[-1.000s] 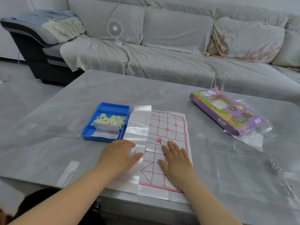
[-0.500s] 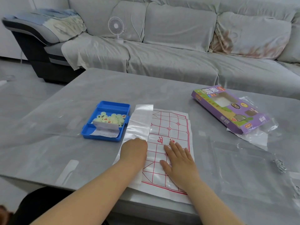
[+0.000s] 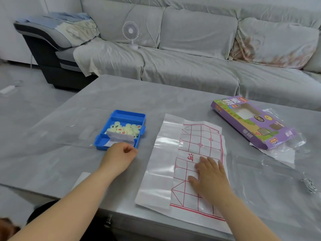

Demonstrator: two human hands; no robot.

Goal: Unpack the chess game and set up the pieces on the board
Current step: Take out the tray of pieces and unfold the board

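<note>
Two hands. Right hand (image 3: 210, 176): laid flat, fingers straight, on the board sheet (image 3: 199, 136); sheet best kept pinned. Left hand (image 3: 121, 156): curled just beside the blue tray (image 3: 128, 113); anything pinched cannot be told. Pieces (image 3: 129, 129): heaped in tray, best lifted singly.

Bare bench (image 3: 73, 164) lies open left of my left hand (image 3: 119, 158), and a free strip runs between the blue tray (image 3: 127, 114) and the board sheet (image 3: 161, 153). The purple box (image 3: 250, 126) and crinkled plastic (image 3: 281, 153) crowd the far right
</note>
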